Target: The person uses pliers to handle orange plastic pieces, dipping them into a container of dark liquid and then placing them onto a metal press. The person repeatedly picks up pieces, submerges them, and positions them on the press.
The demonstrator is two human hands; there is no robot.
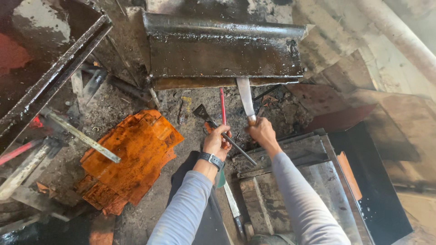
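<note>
Gripping a broad flat blade [245, 100] by its handle, the right hand [260, 130] has the grip clenched, and the blade's tip reaches up to the lower lip of the dark metal trough [222, 54] that lies crosswise above both hands. The left hand [217, 141], just left of the right one and below the trough, is closed around a thin red rod [222, 106] that points up toward the same lip; a dark-headed scraper [203, 113] and a grey bar [240, 149] cross at that hand, though whether it holds them too is hard to tell. Judging by the crusted, stained face of the trough, the scraping looks barely begun: no cleaned strip shows along the edge where the blade meets it. Left of the trough and lower lies a rusted orange sheet [131, 159] on the dirt floor; below the hands sits a stack of grey metal plates [290, 181].
</note>
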